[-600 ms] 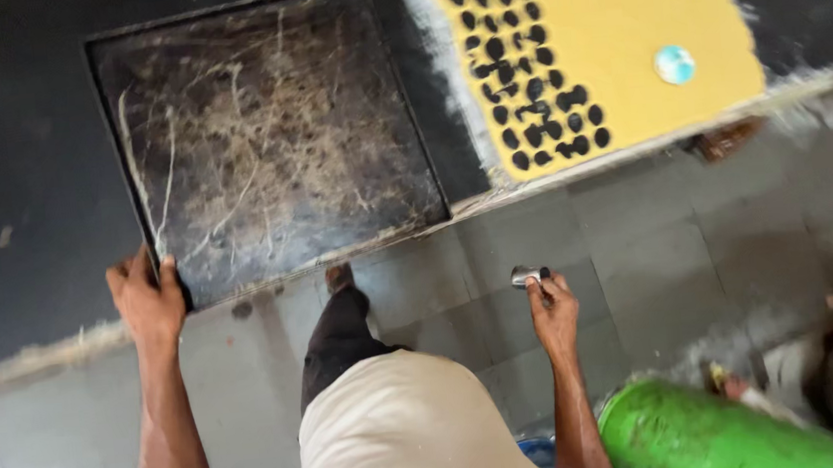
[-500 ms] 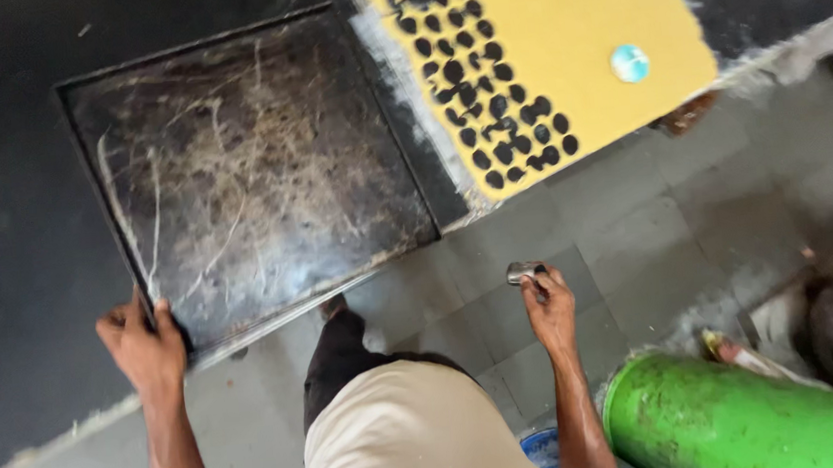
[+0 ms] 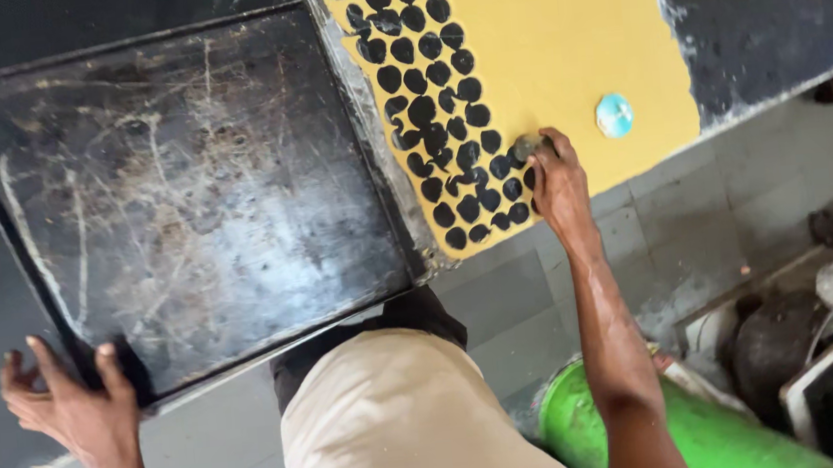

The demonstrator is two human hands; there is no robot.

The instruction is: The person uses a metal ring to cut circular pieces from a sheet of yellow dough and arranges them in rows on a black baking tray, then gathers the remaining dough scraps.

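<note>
A large scratched black baking tray point(image 3: 191, 183) lies on the dark worktop. My left hand point(image 3: 74, 399) grips its near left corner. To the right lies a sheet of yellow dough point(image 3: 560, 41) with several round holes cut along its left side. My right hand point(image 3: 558, 186) is on the dough's near edge, pressing a small round metal cutter point(image 3: 527, 146) into it beside the holes. A small light-blue round cap point(image 3: 614, 114) rests on the dough just right of that hand.
The worktop's front edge runs diagonally above a grey tiled floor point(image 3: 522, 295). A bright green cylinder point(image 3: 695, 430) lies on the floor by my right leg. Dark pots and clutter point(image 3: 827, 329) sit at the lower right.
My right hand rose from near my side, holding the small metal cutter, and went onto the dough. My left hand stays on the tray's corner. The view moved closer to the worktop.
</note>
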